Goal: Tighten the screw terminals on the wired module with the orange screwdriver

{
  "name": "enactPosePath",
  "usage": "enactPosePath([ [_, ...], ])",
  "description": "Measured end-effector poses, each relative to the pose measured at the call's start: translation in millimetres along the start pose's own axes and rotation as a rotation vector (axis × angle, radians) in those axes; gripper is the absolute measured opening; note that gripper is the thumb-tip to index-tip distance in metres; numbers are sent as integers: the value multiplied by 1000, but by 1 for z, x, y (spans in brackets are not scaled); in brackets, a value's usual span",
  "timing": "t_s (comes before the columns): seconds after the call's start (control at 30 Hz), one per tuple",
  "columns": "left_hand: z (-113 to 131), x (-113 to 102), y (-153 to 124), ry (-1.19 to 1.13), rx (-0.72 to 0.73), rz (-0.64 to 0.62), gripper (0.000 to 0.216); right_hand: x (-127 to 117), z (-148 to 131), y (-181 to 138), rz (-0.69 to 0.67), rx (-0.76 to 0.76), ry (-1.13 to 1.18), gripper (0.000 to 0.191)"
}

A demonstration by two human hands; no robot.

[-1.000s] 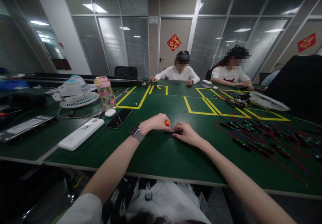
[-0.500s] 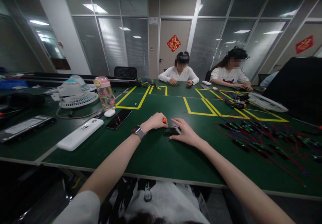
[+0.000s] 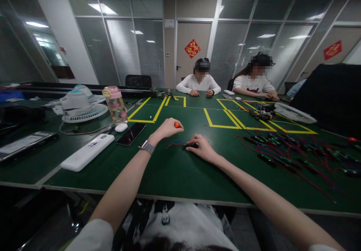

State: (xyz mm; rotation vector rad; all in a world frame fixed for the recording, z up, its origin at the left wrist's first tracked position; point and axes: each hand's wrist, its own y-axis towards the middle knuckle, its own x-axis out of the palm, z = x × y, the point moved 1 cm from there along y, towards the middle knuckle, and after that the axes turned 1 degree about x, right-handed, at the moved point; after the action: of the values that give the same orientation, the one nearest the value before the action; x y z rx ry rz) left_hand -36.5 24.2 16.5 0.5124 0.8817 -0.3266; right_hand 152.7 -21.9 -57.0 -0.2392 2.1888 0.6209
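My left hand point(image 3: 167, 128) is a fist raised slightly off the green table point(image 3: 180, 168), gripping a small tool with an orange handle point(image 3: 176, 124). A watch sits on that wrist. My right hand point(image 3: 200, 148) rests on the table with its fingers closed on a small black part point(image 3: 189, 145) that trails thin red and blue wires point(image 3: 172, 144) to the left. The two hands are a short gap apart.
A phone point(image 3: 131, 133), a white power bank point(image 3: 87, 152), a white mouse point(image 3: 121, 127), a pink-capped bottle point(image 3: 114, 105) and white fans point(image 3: 81, 108) lie on the left. Many red-wired parts point(image 3: 284, 147) cover the right. Two people sit at the far side.
My left hand has lifted and drawn back to the left, away from the part. My right hand now holds the black part down alone, and its wires show on the table.
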Motion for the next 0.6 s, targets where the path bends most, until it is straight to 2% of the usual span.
enactPosePath([
  [0.2, 4, 0, -2, 21, -4, 69, 24, -18, 13, -17, 55, 142, -9, 17],
  [0.4, 9, 6, -2, 45, -3, 71, 30, -52, 48, -70, 228, 324, -153, 27],
  [0.6, 13, 11, -1, 46, 3, 60, 30, -82, 69, -111, 333, 420, -237, 35],
])
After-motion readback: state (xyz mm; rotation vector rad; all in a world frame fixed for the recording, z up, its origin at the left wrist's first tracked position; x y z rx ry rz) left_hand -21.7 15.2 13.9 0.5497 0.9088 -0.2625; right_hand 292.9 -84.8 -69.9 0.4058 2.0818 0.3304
